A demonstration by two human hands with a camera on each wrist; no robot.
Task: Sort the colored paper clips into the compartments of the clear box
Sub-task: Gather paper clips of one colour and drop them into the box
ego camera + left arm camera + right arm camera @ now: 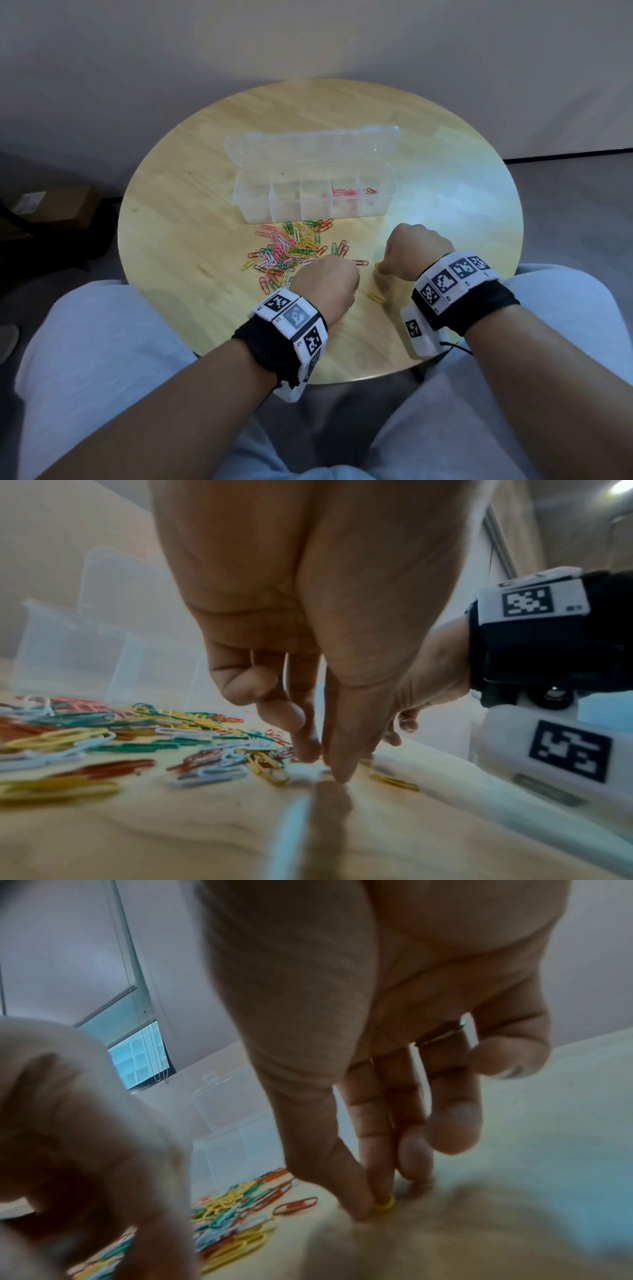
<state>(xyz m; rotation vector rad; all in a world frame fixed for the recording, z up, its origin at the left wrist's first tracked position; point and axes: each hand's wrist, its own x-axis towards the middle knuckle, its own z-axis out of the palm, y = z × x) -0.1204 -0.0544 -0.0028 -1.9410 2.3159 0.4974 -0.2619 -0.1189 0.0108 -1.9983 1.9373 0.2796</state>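
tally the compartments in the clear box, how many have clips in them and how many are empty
compartments with clips: 2 (pink clips in the fourth from the left, red clips in the fifth)
empty-looking compartments: 3
total in the clear box: 5
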